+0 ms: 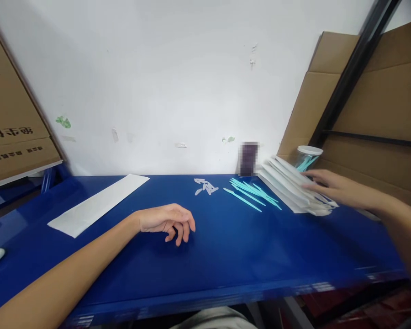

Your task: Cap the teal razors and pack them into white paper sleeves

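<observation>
My left hand rests palm-side down over the middle of the blue table, its fingers loosely bent and apart, holding nothing. On the right, my right hand reaches over a stack of white paper sleeves or bags. Its fingers are stretched out and parted against the upper sleeves; I see no clear grip. Several turquoise plastic sticks lie in a loose bunch left of the stack. Farther left is a small heap of pale lilac pieces, too small to name.
A long white paper strip lies on the left of the blue table. A clear jar with a white lid holds turquoise sticks behind the stack. A blurred dark object leans on the wall. Cardboard flanks the left side.
</observation>
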The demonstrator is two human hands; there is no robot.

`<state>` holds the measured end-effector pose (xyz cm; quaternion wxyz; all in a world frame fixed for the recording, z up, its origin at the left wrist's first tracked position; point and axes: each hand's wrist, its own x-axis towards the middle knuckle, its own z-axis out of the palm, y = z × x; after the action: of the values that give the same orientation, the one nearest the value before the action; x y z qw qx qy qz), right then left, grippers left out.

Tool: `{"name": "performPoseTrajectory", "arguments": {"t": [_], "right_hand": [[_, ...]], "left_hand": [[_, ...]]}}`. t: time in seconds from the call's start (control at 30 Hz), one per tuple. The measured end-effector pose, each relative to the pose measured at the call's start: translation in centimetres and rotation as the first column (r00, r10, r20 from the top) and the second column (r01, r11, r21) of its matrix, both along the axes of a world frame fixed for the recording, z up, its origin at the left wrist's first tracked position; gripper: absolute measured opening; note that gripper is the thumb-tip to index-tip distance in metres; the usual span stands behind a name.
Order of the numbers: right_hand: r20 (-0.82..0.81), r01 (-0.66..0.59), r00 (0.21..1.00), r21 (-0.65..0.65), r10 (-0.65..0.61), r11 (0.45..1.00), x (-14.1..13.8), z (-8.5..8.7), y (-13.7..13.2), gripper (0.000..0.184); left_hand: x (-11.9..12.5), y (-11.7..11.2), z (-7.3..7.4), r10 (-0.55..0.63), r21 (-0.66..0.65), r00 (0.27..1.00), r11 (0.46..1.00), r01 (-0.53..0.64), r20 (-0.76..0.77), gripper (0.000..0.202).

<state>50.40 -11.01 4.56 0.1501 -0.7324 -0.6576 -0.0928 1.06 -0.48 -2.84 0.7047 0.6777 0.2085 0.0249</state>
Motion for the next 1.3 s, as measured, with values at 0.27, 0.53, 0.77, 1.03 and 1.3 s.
{"name": "performPoseTrajectory", "arguments": {"t": [0.27,0.53,0.77,1.03,1.3], "right_hand": [[-0.005,-0.286,0.958,-0.028,0.286,0.958,-12.3,0.7,5.5,0.048],[0.206,-0.296,0.904,-0.328,0.374,0.897,-15.5,-6.1,8.4,0.035],[0.019,-0.597,0.766,-0.35,0.642,0.722,-17.9,-6.4,5.1,0.032],[-0.072,-0.384,0.92,0.035,0.386,0.923,-12.8,-5.4,8.1,0.046],[0.115,0.091,0.992,-0.361,-0.053,0.928,-9.1,-7.0,8.7,0.089]], "left_hand": [[-2.8,3.6,-0.3,0.673,0.952,0.733,0.152,-0.266,0.097,0.031],[-5.8,5.6,-0.3,0.726,0.984,0.671,-0.051,-0.169,0.153,0.042],[-3.7,4.3,-1.3,0.635,0.989,0.772,0.089,-0.117,0.034,0.047],[-0.9,1.6,-0.7,0.491,0.974,0.87,0.215,-0.072,-0.044,0.053],[1.1,-0.1,-1.0,0.348,0.973,0.933,0.23,0.007,-0.089,0.054]]}}
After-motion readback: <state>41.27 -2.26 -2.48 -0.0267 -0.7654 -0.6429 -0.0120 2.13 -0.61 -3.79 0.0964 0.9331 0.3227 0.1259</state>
